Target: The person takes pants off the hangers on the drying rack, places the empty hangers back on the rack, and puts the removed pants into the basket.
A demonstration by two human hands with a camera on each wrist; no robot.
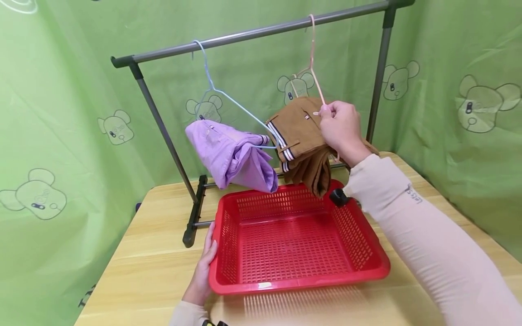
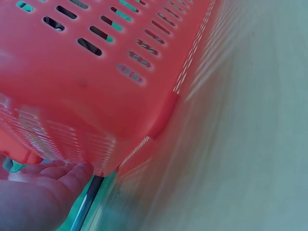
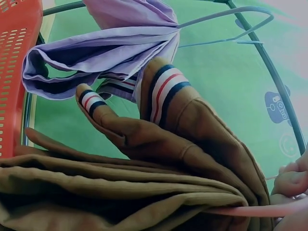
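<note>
In the head view my right hand point(image 1: 341, 127) pinches the side of a pink hanger point(image 1: 318, 86), which hooks over the rack's top bar. Brown trousers point(image 1: 299, 129) with striped waistband trim hang folded over it; their folds point(image 3: 120, 187) fill the lower right wrist view. Beside them, purple trousers point(image 1: 232, 149) hang on a blue hanger point(image 1: 240, 106). My left hand point(image 1: 201, 269) rests against the outer left side of a red plastic basket point(image 1: 299, 285), fingers fairly straight. In the left wrist view those fingers point(image 2: 72, 175) touch the slotted wall.
A grey metal clothes rack point(image 1: 261, 32) stands on the wooden table point(image 1: 142, 244), with its black foot point(image 1: 195, 213) left of the basket. A green curtain point(image 1: 73, 113) with cartoon mouse heads hangs behind and at both sides.
</note>
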